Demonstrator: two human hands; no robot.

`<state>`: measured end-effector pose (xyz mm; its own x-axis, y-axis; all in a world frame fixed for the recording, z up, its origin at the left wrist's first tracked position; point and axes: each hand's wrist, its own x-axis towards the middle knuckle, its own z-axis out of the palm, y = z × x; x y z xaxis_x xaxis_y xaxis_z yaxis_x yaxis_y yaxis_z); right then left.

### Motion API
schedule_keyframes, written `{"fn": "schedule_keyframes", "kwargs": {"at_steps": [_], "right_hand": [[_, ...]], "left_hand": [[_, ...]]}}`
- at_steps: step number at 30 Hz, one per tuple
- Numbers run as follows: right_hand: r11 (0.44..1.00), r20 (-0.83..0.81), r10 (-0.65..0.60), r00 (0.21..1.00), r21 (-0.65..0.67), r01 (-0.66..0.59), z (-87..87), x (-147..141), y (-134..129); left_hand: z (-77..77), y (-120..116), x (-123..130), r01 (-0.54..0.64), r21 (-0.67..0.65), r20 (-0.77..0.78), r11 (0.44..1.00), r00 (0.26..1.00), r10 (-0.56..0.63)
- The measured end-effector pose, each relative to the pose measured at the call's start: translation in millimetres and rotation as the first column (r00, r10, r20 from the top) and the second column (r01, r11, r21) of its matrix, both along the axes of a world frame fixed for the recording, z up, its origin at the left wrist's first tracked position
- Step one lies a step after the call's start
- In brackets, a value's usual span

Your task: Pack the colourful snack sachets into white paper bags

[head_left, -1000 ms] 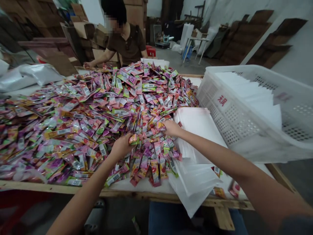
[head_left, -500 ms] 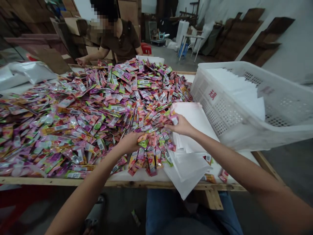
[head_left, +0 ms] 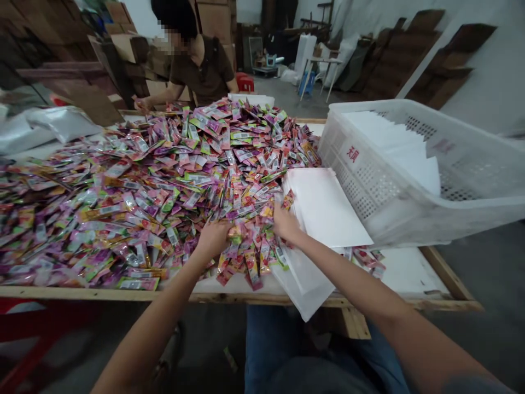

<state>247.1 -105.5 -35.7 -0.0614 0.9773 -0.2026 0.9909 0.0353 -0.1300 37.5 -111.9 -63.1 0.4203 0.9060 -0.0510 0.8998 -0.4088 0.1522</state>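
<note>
Lying between and around both hands (head_left: pixel 250 232): colourful packets (head_left: pixel 246 219).

The light is coming dim and cool over a grey floor (head_left: pixel 283 93). Behind the table (head_left: pixel 410 268), a red stool (head_left: pixel 245 83) is standing. To the right of this stool, a small white table (head_left: pixel 326 61) is standing above a blue stool (head_left: pixel 307 83), and farther right, flattened cardboard (head_left: pixel 404 52) is leaning against a pale wall (head_left: pixel 504 60).
</note>
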Motion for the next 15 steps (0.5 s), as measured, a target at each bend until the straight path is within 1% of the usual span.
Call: {"fn": "schedule_keyframes", "kwargs": {"at_steps": [1,2,3,4,6,8,9,10,11,12,13,14,15], "right_hand": [[0.999,-0.060,-0.010,0.998,0.053,0.013,3.2,4,1],[0.995,-0.125,-0.013,0.992,0.096,0.025,6.5,9,2],[0.991,-0.192,-0.010,0.981,0.126,0.035,9.6,14,2],[0.988,-0.263,-0.003,0.965,0.149,0.044,12.1,19,0],[0.979,-0.440,0.020,0.898,0.189,0.071,14.1,29,-11],[0.975,-0.633,0.042,0.773,0.196,0.108,10.4,37,-32],[0.978,-0.708,0.036,0.705,0.170,0.121,6.1,39,-45],[0.983,-0.762,0.014,0.647,0.130,0.131,0.5,40,-59],[0.987,-0.796,-0.024,0.604,0.075,0.139,-6.2,38,-73],[0.988,-0.819,-0.070,0.569,0.020,0.151,-13.2,34,-87],[0.985,-0.836,-0.117,0.537,-0.029,0.169,-20.1,28,-98],[0.980,-0.845,-0.159,0.510,-0.070,0.188,-26.4,19,-106],[0.972,-0.846,-0.194,0.497,-0.098,0.212,-31.8,8,-112]], "left_hand": [[1.5,0,-8,-0.076,0.036,0.085,0.996,0.994,0.073],[2.7,-1,-16,-0.150,0.061,0.192,0.987,0.972,0.136],[3.5,-3,-23,-0.225,0.064,0.308,0.972,0.931,0.196],[3.9,-7,-28,-0.296,0.043,0.423,0.954,0.870,0.251],[3.8,-22,-37,-0.406,-0.050,0.619,0.913,0.705,0.347],[2.3,-44,-42,-0.450,-0.173,0.745,0.876,0.522,0.416],[0.9,-57,-44,-0.463,-0.230,0.779,0.856,0.440,0.447],[-0.9,-70,-44,-0.473,-0.283,0.794,0.834,0.373,0.481],[-3.2,-83,-44,-0.484,-0.335,0.789,0.809,0.326,0.522],[-5.9,-94,-42,-0.492,-0.378,0.772,0.784,0.300,0.560],[-8.8,-103,-38,-0.495,-0.401,0.758,0.771,0.294,0.583],[-11.8,-109,-33,-0.496,-0.401,0.753,0.771,0.301,0.585],[-14.7,-113,-26,-0.489,-0.380,0.754,0.785,0.328,0.570]]}}
